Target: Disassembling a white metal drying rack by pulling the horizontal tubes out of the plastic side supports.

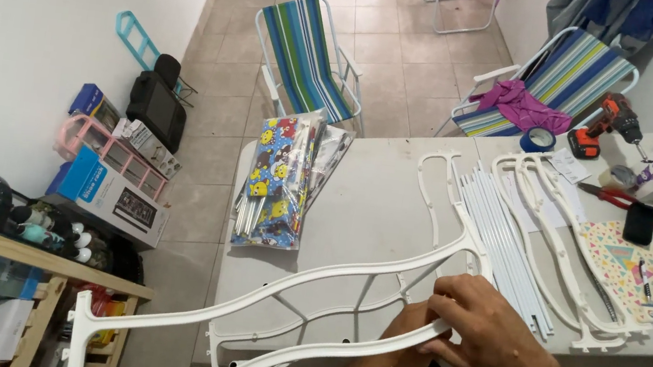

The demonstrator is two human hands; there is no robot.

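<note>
Early in the assembly: right hand [491, 332] and left hand [398, 346] both closed around a white curved frame piece [306, 285] at the tabletop's [373, 206] near edge. White rods [502, 238], more frame pieces [553, 228] and packaged fabric [281, 178] lie unused.

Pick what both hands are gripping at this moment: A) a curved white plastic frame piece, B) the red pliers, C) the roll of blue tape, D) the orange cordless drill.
A: the right hand and the left hand close on the curved white frame piece at the table edge, while the orange drill lies untouched far back.
</note>
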